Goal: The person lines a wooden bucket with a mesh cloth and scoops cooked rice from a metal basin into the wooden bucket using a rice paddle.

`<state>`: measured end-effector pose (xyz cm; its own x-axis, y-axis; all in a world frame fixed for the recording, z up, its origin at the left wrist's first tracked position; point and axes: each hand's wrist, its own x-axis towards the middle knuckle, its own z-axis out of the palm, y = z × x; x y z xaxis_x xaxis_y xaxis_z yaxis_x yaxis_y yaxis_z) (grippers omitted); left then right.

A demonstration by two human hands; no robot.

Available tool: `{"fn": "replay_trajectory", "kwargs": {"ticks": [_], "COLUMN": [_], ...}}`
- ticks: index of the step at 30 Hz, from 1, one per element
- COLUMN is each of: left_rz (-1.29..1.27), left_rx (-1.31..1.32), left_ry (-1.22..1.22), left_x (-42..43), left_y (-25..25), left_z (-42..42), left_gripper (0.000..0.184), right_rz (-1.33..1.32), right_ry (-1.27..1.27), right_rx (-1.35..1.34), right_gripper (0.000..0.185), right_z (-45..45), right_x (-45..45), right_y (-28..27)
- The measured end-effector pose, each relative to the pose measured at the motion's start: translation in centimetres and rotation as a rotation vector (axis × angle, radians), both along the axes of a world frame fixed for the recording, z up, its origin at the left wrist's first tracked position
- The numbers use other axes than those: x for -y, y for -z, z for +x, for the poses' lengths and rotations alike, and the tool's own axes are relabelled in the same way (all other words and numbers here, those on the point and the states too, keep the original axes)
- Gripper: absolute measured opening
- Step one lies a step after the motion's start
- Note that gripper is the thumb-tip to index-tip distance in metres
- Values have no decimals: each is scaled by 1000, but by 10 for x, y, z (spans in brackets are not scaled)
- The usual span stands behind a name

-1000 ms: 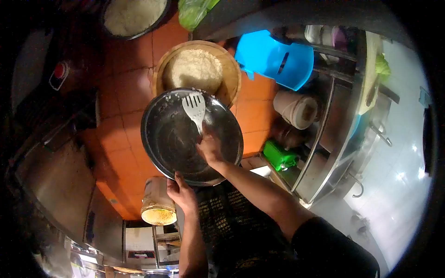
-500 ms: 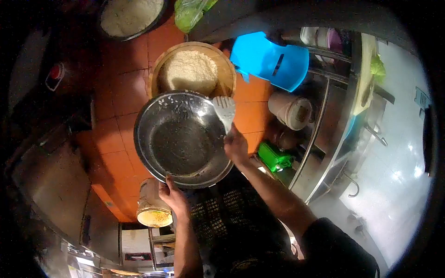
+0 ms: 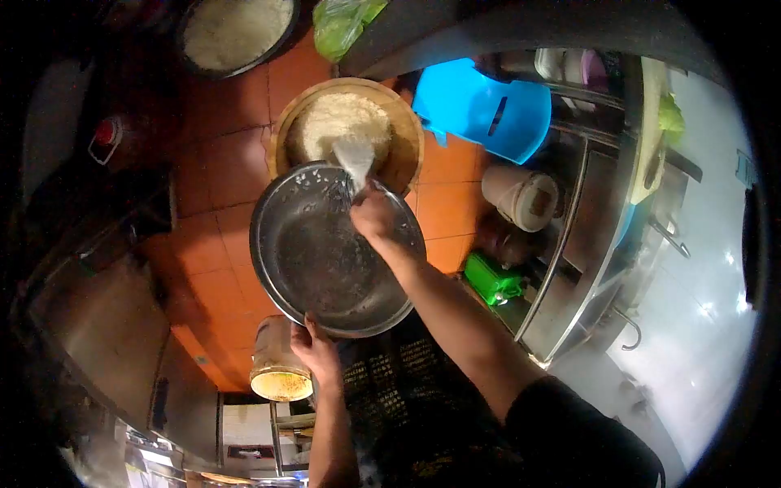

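My left hand (image 3: pixel 316 351) grips the near rim of a large metal basin (image 3: pixel 325 260), its thumb inside the edge. The basin is tilted, with white rice grains stuck near its far rim. Closed around the handle of a pale slotted rice paddle (image 3: pixel 355 156) is my right hand (image 3: pixel 374 210), above the basin's far right side. The paddle's blade is blurred and reaches past the far rim. Behind the basin stands a round wooden tub (image 3: pixel 410 146) holding a mound of rice (image 3: pixel 340 118), partly covered by basin and paddle.
A dark-rimmed pan of rice (image 3: pixel 236 32) sits at the far left. Right of the tub are a blue plastic stool (image 3: pixel 488 106), a lidded bucket (image 3: pixel 525 199) and a green container (image 3: pixel 492 281). Another bucket (image 3: pixel 281 358) stands near my left hand. Steel shelving (image 3: pixel 561 260) lines the right side.
My right hand has moved the paddle left and inward, from the basin's right rim to its far rim by the tub. My left hand keeps its hold on the basin.
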<state>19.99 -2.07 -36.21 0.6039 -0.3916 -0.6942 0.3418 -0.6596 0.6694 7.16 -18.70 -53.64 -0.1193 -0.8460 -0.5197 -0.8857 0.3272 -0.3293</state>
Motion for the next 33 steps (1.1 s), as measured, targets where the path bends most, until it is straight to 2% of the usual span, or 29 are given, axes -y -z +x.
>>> {"fn": "replay_trajectory", "kwargs": {"ticks": [2,6,9,10,13,14,15,16,18,19,21,24,27,28,31,33], "left_rz": [6,19,-20,-36,-42,-9,24,58,130,168,73,31,-42,-49,-7,-14], "left_rx": [1,17,27,35,118,230,344,458,175,31,2,-52,-151,-151,-157,-215], "left_ry": [-20,13,74,92,58,131,205,278,151,87,3,-109,-185,-169,-165,-222], "left_x": [1,-3,-21,-16,-13,-17,-22,-27,-35,-37,-48,-51,-79,-89,-98,-92], "left_y": [-6,-4,13,6,6,9,15,18,22,23,37,31,44,49,56,45], "left_z": [3,6,7,8,13,16,20,24,33,36,36,39,43,44,44,39], "left_gripper": [22,19,19,20,19,18,18,18,16,16,15,16,15,15,16,17], "right_rz": [42,-21,-68,20,72,43,-82,-90,-38,53,-76,210,99,165,110,3], "right_ry": [-43,53,-147,-55,18,8,-53,-50,-10,14,49,114,221,240,78,44], "right_rx": [70,120,136,80,115,138,46,145,332,326,345,278,558,523,541,680], "right_gripper": [39,44,34,37,54,53,51,51,53,52,37,46,43,42,44,42], "right_z": [-15,-41,-34,-19,3,-2,-2,-9,-27,-39,-58,-86,-123,-131,-148,-153], "right_x": [4,-20,-26,-15,22,26,29,34,43,45,45,64,59,62,57,30], "right_y": [-22,-52,-42,-38,-52,-43,-55,-68,-86,-84,-68,-51,-42,-67,-125,-151]}}
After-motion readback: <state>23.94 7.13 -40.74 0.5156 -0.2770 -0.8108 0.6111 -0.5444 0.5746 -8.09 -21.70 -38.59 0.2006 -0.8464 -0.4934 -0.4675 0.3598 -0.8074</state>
